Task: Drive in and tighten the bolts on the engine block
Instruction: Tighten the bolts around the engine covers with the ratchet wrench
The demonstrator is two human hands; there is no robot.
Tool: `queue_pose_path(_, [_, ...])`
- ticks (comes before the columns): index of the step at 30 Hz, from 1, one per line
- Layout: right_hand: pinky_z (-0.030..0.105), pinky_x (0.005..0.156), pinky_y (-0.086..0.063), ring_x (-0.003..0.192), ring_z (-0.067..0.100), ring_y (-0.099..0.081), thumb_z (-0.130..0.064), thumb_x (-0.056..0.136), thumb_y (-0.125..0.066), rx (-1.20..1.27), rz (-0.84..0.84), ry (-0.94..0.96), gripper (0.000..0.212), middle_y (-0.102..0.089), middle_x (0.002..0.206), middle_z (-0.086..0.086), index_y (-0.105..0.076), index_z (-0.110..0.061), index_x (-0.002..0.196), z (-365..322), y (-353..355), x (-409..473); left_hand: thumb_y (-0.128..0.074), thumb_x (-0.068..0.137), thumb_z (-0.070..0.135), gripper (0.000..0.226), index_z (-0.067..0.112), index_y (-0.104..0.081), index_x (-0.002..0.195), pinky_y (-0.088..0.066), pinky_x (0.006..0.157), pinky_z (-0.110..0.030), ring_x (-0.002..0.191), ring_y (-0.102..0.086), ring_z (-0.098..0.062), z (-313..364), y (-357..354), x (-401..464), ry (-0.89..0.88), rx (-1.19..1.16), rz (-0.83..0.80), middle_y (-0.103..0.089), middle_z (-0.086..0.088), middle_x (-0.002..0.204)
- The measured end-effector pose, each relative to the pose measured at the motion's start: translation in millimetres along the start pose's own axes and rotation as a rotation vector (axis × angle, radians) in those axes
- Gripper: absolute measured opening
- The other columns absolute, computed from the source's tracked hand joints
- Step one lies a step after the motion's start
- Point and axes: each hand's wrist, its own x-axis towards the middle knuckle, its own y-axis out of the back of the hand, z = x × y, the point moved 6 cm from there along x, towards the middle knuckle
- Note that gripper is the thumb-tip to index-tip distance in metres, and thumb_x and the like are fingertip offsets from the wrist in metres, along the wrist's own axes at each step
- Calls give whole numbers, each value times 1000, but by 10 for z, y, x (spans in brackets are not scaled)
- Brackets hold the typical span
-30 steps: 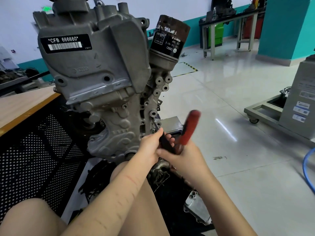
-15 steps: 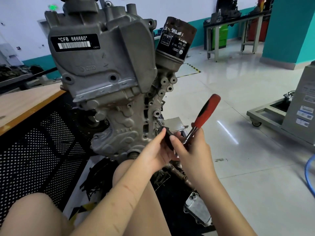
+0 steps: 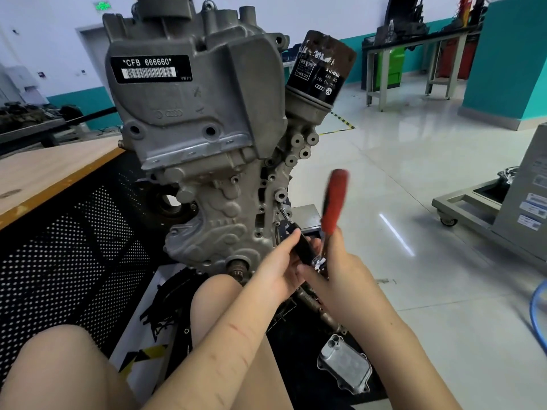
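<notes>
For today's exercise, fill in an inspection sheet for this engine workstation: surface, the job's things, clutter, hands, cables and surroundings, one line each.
Surface: wooden benchtop with orange edge at left, over black perforated metal panel; glossy pale tiled floor.
Job's things: grey cast-metal engine block standing upright; red-handled ratchet with black extension reaching to the block's right side.
Clutter: black oil filter canister on the block; silver finned cooler part on the floor mat.
Hands: left hand holds the extension; right hand grips the ratchet, handle blurred.
Cables: blue hose at right edge.
Surroundings: grey wheeled cart; metal workbench by teal wall.
</notes>
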Motion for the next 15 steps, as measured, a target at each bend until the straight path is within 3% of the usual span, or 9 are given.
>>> queue_pose_path(4, [27, 63, -35, 85, 23, -56, -31, 90, -54, -222, 30, 104, 53, -38, 90, -6, -35, -40, 138, -135, 23, -20, -50, 93, 26, 29, 6, -58, 74, -50, 53, -21, 52, -63, -12, 3, -20, 10, -3, -32, 16, -66, -3, 57])
queue_pose_path(7, [30, 62, -39, 87, 25, -60, -32, 84, -62, -140, 114, 78, 49, -50, 89, -4, -44, -26, 129, -128, 39, -43, -47, 94, 31, 40, 9, -62, 65, -48, 42, -16, 42, -61, -11, 23, -28, -18, 19, -19, 1, -63, -1, 50])
queue_pose_path(10, [31, 55, -31, 78, 27, -62, -35, 83, -65, -61, 209, 79, 36, -64, 85, -1, -50, -14, 108, -114, 24, -94, -50, 93, 29, 33, 9, -58, 68, -46, 38, -16, 37, -58, -11, 57, -29, -49, -1, -47, 20, -60, -1, 46])
queue_pose_path(13, [27, 44, -26, 50, 15, -48, -43, 86, -58, -17, 264, 41, 29, -48, 57, -11, -43, -18, 87, -38, -31, -133, -55, 91, 27, 25, 9, -60, 76, -51, 48, -20, 43, -61, -11, 72, 16, -60, -6, -43, 39, -64, -2, 52])
queue_pose_path(15, [26, 46, -38, 51, 13, -49, -47, 86, -53, 118, 256, -90, 32, -51, 56, -8, -41, -17, 82, 97, -85, -126, -55, 91, 25, 22, 7, -61, 80, -53, 49, -22, 47, -64, -13, 59, 46, -73, 2, -50, 28, -67, -3, 57])
